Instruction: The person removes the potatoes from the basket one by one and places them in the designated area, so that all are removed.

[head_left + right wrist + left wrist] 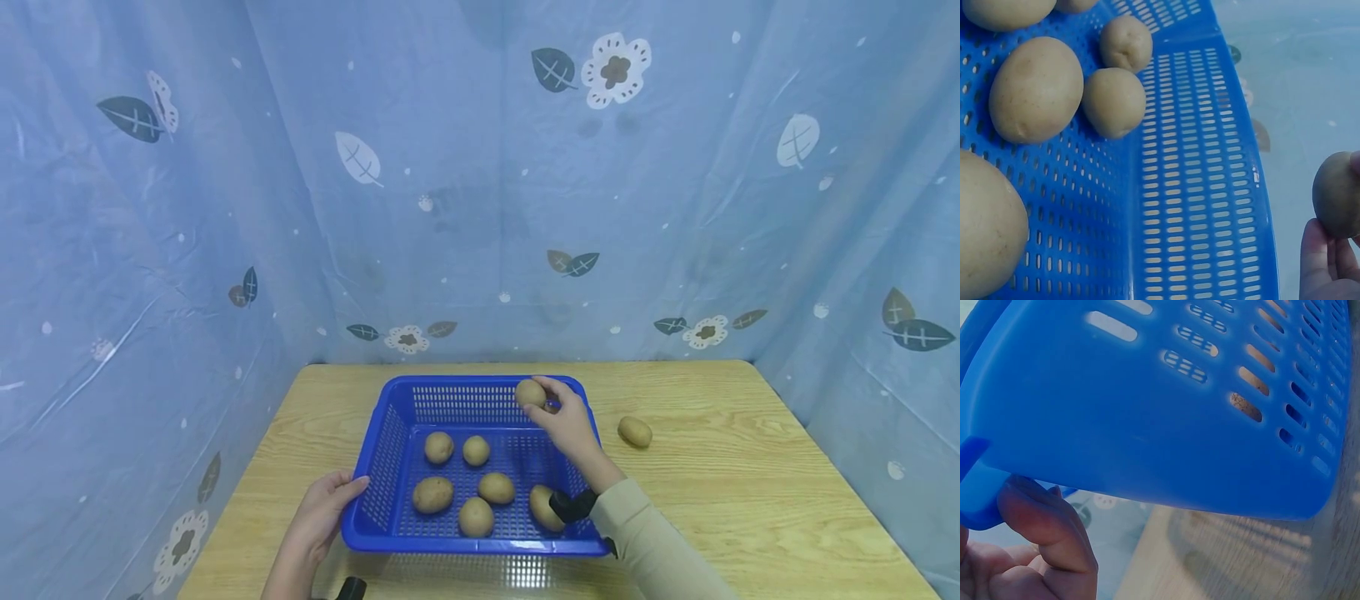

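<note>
A: Setup?
B: Desk (750, 483), w/ blue basket (472, 546) on it.
A: Hands?
B: L hand (322, 508): grip pinches basket's L rim. R hand (566, 421): grip's curled on held potato (529, 393), up by far rim, nr R corner.
A: Others?
B: 6 potatoes (432, 495) in basket. Loose potato (635, 432) on desk, R of basket; R hand's nearer. Long axis slants far-L to near-R.

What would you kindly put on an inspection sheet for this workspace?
Surface: wood-grain table.
Job's things: blue basket on the table, at least six potatoes inside; a lone potato lies right of it.
Clutter: nothing seen.
Grips: left grip holds the basket's rim; right grip holds a raised potato near the far right corner.
Cables: nothing seen.
Surroundings: blue curtain printed with leaves and flowers.
</note>
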`<move>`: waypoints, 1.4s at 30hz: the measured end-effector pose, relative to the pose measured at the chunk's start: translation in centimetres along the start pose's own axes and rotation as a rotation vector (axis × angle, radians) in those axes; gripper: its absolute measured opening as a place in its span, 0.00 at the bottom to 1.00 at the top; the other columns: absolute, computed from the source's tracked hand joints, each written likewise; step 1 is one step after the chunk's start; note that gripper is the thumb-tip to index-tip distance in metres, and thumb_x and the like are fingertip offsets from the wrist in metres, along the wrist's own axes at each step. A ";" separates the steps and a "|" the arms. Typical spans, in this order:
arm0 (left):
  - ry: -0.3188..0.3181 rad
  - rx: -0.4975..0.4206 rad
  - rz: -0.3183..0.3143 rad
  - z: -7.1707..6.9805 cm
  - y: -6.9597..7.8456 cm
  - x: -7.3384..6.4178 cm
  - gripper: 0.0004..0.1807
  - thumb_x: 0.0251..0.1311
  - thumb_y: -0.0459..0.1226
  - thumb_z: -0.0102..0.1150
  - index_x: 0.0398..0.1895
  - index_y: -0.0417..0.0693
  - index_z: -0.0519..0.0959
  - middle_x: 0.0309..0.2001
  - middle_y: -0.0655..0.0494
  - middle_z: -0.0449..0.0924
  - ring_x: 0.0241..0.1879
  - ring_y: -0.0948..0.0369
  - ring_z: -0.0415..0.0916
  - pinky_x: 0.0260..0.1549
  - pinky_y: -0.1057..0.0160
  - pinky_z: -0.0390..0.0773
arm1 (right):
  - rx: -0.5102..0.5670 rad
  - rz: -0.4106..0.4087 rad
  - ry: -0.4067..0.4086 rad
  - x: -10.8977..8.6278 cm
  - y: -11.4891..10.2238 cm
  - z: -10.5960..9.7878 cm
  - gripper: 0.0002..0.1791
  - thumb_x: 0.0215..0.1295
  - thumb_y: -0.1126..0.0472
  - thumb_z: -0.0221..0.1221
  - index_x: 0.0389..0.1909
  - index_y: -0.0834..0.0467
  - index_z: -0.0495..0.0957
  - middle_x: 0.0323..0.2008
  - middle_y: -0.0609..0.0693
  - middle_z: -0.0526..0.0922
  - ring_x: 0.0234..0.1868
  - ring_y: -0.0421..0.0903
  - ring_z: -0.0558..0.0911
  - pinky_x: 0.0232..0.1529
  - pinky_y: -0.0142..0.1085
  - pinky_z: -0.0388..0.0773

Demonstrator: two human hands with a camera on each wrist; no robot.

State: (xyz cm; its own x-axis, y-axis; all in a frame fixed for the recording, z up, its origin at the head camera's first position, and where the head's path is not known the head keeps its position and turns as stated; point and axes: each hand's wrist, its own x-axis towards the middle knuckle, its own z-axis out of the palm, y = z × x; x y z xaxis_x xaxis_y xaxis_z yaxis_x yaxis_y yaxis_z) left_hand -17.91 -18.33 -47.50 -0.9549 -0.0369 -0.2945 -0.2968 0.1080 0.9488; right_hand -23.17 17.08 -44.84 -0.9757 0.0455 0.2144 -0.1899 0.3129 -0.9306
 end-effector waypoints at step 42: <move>-0.014 -0.001 0.012 0.0 0.0 -0.1 0.18 0.66 0.36 0.50 0.49 0.26 0.69 0.36 0.45 0.83 0.36 0.54 0.83 0.35 0.61 0.84 | 0.175 0.008 0.123 -0.6 -1.5 -3.5 0.27 0.62 0.66 0.60 0.63 0.64 0.68 0.57 0.63 0.73 0.47 0.32 0.73 0.48 0.18 0.73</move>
State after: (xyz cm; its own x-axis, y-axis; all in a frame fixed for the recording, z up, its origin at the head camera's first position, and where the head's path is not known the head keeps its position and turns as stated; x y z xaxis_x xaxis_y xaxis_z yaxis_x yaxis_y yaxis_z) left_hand -17.83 -18.35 -47.51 -0.9583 -0.0212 -0.2849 -0.2855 0.1078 0.9523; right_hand -21.93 19.95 -42.54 -0.9587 0.1659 0.2312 -0.2087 0.1426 -0.9675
